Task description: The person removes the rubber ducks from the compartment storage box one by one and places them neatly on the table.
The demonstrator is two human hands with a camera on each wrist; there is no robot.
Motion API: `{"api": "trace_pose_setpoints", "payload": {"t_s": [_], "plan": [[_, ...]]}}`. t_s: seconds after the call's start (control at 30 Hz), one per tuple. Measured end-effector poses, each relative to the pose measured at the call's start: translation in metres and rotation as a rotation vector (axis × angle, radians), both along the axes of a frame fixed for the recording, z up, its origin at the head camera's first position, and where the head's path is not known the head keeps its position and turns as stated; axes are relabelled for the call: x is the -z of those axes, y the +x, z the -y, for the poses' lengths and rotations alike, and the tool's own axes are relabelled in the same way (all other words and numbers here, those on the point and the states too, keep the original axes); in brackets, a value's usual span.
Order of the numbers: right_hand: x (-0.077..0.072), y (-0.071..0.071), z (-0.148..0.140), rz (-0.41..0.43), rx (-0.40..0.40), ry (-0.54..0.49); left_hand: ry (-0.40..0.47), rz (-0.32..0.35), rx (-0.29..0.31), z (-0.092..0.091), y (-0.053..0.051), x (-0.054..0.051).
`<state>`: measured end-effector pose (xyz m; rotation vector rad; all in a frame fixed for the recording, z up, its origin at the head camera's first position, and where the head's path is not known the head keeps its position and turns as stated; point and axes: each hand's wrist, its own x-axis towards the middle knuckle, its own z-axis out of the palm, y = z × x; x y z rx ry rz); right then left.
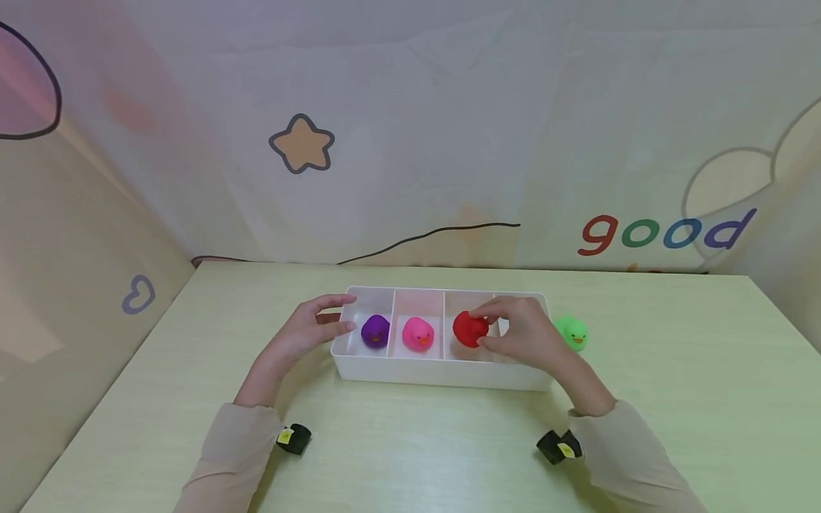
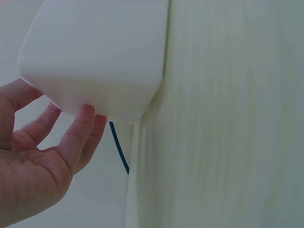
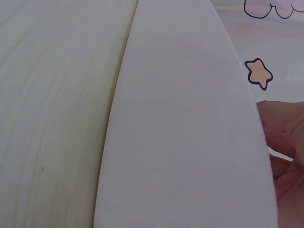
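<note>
A white box (image 1: 442,372) with a row of compartments stands on the table. My left hand (image 1: 321,320) holds its left end; in the left wrist view some fingers (image 2: 80,126) press the outer end wall. My right hand (image 1: 526,331) pinches a red rubber duck (image 1: 470,330) between thumb and fingers, at the third compartment from the left; its face does not show. A purple rubber duck (image 1: 375,331) sits in the first compartment, a pink one (image 1: 418,335) in the second. My right hand covers much of the rightmost compartment. In the right wrist view the box wall hides the duck.
A green rubber duck (image 1: 572,333) rests on the table just beyond the box's right end, partly behind my right wrist. Behind the pale table (image 1: 410,456) hangs a printed cloth (image 1: 410,142). Dark wrist devices (image 1: 295,439) hang by both sleeves.
</note>
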<state>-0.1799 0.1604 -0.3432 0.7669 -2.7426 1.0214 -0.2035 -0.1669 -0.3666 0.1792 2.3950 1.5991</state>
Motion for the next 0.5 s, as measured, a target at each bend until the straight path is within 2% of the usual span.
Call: {"api": "trace_pose_setpoints", "payload": {"t_s": [0.23,0.5], "plan": [[-0.006,0.003,-0.010,-0.051,0.002,-0.046,0.002,-0.013,0.015,0.000,0.001,-0.001],[-0.013,0.004,-0.020,0.004,0.029,-0.148,-0.005,-0.014,0.016,0.001,0.001,-0.001]]}}
